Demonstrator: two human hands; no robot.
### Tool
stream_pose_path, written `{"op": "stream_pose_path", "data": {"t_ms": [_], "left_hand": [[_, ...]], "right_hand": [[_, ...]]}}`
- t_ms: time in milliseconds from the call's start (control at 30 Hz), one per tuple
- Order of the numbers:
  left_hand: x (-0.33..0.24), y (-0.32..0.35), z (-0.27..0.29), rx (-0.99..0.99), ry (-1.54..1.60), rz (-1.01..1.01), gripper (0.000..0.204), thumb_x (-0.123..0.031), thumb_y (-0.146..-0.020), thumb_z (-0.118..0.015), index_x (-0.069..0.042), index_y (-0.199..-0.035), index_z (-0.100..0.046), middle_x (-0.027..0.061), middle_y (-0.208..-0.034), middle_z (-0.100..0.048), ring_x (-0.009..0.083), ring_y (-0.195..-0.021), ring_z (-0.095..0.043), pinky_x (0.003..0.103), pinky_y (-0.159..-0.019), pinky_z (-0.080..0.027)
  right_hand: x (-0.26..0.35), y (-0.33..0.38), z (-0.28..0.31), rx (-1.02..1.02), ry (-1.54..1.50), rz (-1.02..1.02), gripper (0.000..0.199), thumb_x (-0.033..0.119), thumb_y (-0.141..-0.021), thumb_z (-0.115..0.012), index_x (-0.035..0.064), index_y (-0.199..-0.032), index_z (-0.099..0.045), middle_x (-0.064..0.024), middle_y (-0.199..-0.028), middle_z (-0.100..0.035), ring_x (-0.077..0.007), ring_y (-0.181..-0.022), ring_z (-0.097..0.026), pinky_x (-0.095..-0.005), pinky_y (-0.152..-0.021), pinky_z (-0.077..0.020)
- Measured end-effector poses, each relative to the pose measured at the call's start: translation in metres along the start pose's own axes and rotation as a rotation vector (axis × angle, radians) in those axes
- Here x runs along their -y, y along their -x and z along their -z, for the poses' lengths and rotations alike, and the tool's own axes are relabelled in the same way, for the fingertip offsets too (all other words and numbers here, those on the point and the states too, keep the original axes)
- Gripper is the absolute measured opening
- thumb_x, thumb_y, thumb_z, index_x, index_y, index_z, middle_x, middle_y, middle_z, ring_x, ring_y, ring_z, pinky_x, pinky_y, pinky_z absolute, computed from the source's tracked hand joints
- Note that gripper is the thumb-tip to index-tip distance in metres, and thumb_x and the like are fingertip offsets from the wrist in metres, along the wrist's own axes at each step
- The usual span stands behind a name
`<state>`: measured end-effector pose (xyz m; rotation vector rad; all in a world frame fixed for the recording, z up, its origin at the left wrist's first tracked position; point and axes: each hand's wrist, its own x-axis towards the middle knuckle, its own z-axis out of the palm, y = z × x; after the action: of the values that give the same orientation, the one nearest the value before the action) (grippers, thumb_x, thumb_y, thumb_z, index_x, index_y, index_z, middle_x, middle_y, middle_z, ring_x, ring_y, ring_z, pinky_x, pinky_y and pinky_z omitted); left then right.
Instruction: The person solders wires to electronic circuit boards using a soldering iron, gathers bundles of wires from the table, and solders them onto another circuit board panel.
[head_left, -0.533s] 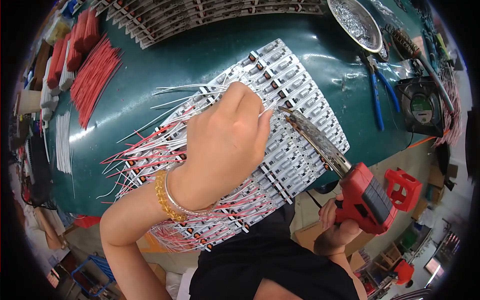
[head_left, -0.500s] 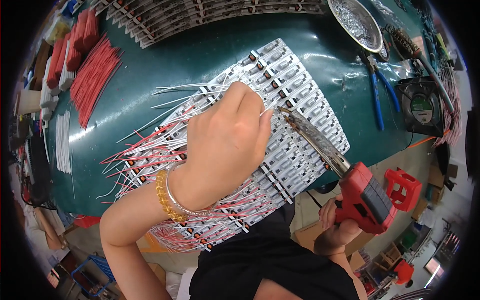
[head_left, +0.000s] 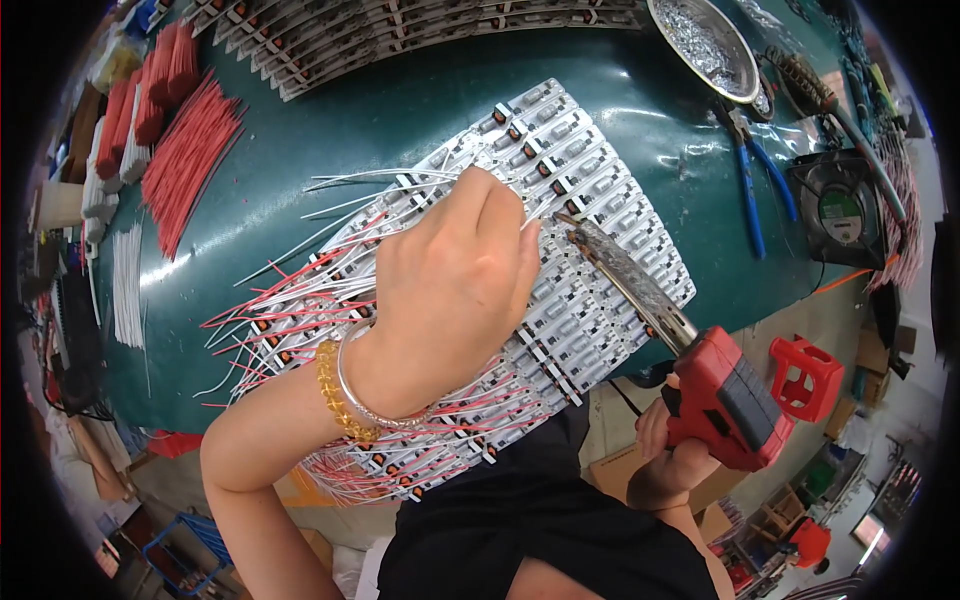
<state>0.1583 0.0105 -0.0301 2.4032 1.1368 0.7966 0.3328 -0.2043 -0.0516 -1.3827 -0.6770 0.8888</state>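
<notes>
My left hand (head_left: 450,270) is closed in a pinch over a panel of small white circuit boards (head_left: 600,285). A thin white wire (head_left: 541,209) sticks out at its fingertips, its end by the boards. From the lower right, my right hand (head_left: 668,462) grips a red and black soldering gun (head_left: 728,395) by its handle. The gun's dark tip points up and left, close to the wire's end; whether they touch I cannot tell. Many red and white wires (head_left: 300,285) trail off the panel's left side, partly hidden beneath my left hand and forearm.
Loose red wires (head_left: 190,165) and white wires (head_left: 127,285) lie in bundles on the green table (head_left: 330,130) at left. More board strips (head_left: 400,40) sit at the back. To the right are a metal dish of silvery scraps (head_left: 705,45), blue-handled pliers (head_left: 752,195) and a black fan (head_left: 838,210).
The panel and the soldering gun's body have shifted very slightly left. Both hands keep their grips, and the gun's tip stays near the white wire.
</notes>
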Motion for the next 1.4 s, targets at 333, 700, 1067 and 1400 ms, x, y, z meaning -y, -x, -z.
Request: {"op": "stream_pose_path", "data": {"t_ms": [333, 700, 1067, 1400], "left_hand": [[-0.002, -0.001, 0.001, 0.061, -0.074, -0.031, 0.016, -0.010, -0.082, -0.065, -0.002, -0.079, -0.053, 0.0096, -0.080, -0.051, 0.0236, -0.065, -0.061, 0.034, -0.050, -0.047], [-0.003, 0.000, -0.001, 0.010, -0.048, 0.007, 0.013, -0.007, -0.081, -0.069, -0.004, -0.079, -0.056, 0.0077, -0.079, -0.057, 0.0256, -0.058, -0.057, 0.035, -0.050, -0.043], [-0.001, 0.001, -0.002, 0.000, -0.056, 0.001, 0.014, -0.009, -0.081, -0.069, -0.004, -0.078, -0.056, 0.0069, -0.079, -0.057, 0.0245, -0.056, -0.056, 0.035, -0.049, -0.042], [-0.002, 0.000, -0.001, -0.005, -0.054, -0.006, 0.014, -0.009, -0.081, -0.069, -0.004, -0.078, -0.057, 0.0069, -0.079, -0.057, 0.0246, -0.057, -0.057, 0.034, -0.050, -0.043]], "right_hand": [[0.005, -0.002, -0.005, 0.035, 0.214, 0.036, 0.092, 0.065, -0.075, -0.067, -0.0108, -0.123, -0.049, 0.0031, -0.045, -0.043, -0.0091, -0.036, -0.042, -0.0227, -0.041, -0.0362], [-0.013, 0.003, 0.017, 0.104, 0.264, 0.021, 0.087, 0.062, -0.077, -0.068, -0.0083, -0.124, -0.048, 0.0020, -0.047, -0.043, -0.0101, -0.038, -0.043, -0.0246, -0.043, -0.0374], [-0.002, 0.003, 0.000, 0.060, 0.142, -0.012, 0.078, 0.058, -0.077, -0.070, -0.0066, -0.115, -0.050, 0.0001, -0.049, -0.043, -0.0116, -0.040, -0.043, -0.0261, -0.042, -0.0370], [-0.005, 0.007, 0.014, 0.071, 0.305, 0.057, 0.089, 0.061, -0.077, -0.067, -0.0103, -0.124, -0.045, 0.0015, -0.047, -0.042, -0.0108, -0.038, -0.043, -0.0251, -0.043, -0.0376]]}}
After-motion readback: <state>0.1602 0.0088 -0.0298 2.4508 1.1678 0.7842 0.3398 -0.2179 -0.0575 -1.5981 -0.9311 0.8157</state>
